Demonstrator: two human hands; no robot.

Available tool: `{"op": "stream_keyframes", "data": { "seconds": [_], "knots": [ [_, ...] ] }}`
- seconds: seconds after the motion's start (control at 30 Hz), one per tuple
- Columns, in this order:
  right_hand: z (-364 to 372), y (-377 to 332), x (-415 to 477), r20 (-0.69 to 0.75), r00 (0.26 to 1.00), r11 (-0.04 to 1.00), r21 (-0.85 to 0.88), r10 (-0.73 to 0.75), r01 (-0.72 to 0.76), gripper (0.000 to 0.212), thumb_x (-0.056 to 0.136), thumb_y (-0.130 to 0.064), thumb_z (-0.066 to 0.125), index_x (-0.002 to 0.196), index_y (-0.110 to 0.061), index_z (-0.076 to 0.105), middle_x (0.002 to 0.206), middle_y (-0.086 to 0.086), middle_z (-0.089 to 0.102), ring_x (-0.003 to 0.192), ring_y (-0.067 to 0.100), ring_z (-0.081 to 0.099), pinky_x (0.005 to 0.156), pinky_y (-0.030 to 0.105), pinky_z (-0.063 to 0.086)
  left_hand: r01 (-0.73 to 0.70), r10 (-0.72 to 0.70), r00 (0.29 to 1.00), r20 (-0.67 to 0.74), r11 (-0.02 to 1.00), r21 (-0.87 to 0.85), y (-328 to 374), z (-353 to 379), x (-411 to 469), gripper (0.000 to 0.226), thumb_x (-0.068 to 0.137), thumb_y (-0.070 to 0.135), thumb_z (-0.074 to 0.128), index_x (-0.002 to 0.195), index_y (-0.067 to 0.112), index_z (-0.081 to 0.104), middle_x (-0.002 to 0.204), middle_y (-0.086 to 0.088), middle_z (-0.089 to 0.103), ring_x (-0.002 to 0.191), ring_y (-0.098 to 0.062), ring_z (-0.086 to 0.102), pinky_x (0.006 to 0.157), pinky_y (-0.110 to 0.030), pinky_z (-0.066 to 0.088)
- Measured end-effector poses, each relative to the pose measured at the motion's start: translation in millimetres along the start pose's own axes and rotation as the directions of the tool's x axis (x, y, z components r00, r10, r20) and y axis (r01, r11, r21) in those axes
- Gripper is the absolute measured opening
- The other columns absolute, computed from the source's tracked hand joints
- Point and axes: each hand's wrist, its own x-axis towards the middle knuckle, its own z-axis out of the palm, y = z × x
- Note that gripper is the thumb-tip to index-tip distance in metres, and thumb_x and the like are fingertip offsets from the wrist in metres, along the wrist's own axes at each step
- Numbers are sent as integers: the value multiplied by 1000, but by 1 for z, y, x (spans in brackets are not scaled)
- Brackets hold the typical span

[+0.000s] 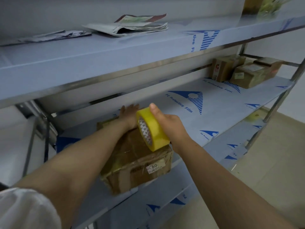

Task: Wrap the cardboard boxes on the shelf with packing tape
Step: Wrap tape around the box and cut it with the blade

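A brown cardboard box, glossy with tape and bearing a white label, lies on the middle shelf near its front edge. My left hand presses flat on the box's far top, fingers straight. A yellow roll of packing tape stands on edge on top of the box; my right hand grips it, thumb over its top rim. Several more taped cardboard boxes sit at the far right end of the same shelf.
The steel shelves wear blue-printed protective film. Folded newspapers and flat papers lie on the upper shelf. Another box stands at that shelf's far right. Upright steel posts stand at right, with floor tiles beyond.
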Motion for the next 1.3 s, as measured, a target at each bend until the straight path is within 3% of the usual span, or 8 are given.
{"op": "stream_keyframes", "data": {
  "seconds": [0.17,0.3,0.37,0.5,0.63,0.9,1.07,1.3],
  "knots": [
    [1,-3,2,-9,1000,998,-57,-25,24,55,74,-69,60,60,-22,36,72,9,42,69,18,46,68,34,43,-116,55,979,-197,943,-312,-2,14,-58,31,93,6,48,122,6,61,134,-14,55,123,-30,50,91,-24,36],
    [-4,-4,-4,9,1000,999,-46,3,-2,77,79,-71,52,104,2,64,96,27,63,93,33,63,95,46,49,0,48,994,101,903,-430,-3,10,-90,59,71,27,54,130,18,54,139,-10,48,126,-28,43,102,-32,34],
    [-6,-5,-6,21,1000,998,-66,12,-10,87,81,-70,51,119,8,54,115,23,59,110,36,58,99,47,46,-8,84,966,244,955,-297,-2,12,-104,96,63,48,54,149,18,26,157,-6,20,143,-23,18,117,-41,14],
    [-6,1,-11,130,989,996,54,64,-72,90,52,-79,68,110,-10,57,116,12,65,107,31,62,98,50,47,-75,73,983,168,997,3,-3,32,-112,139,53,81,66,152,19,-9,160,-1,-10,146,-17,-10,119,-37,-6],
    [-12,4,-14,123,992,996,89,13,-24,28,82,-35,70,87,-8,65,95,18,70,94,35,67,93,54,50,-65,65,998,-4,998,6,-4,46,-105,134,51,68,77,152,15,8,158,-8,13,144,-24,13,119,-37,14],
    [-12,-1,-57,62,980,958,-208,-187,196,61,82,-51,66,87,10,62,84,26,62,86,34,64,82,43,51,35,-41,999,-32,988,-153,-8,53,-100,122,26,78,73,132,25,46,129,4,53,120,-22,50,98,-40,45],
    [-32,32,-83,23,993,973,-197,-114,116,54,85,-47,63,73,5,63,70,12,59,68,21,56,69,37,50,85,-86,996,4,969,-230,2,45,-111,161,31,65,80,148,18,-20,154,-6,27,139,-28,30,110,-43,35],
    [-33,67,-88,-4,999,997,-71,-43,42,44,88,-41,62,55,-15,50,54,-2,50,51,8,47,54,22,42,-57,46,997,-70,983,-174,-1,44,-111,137,56,47,86,149,37,-13,155,-4,24,142,-24,24,114,-42,26]
  ]
}}
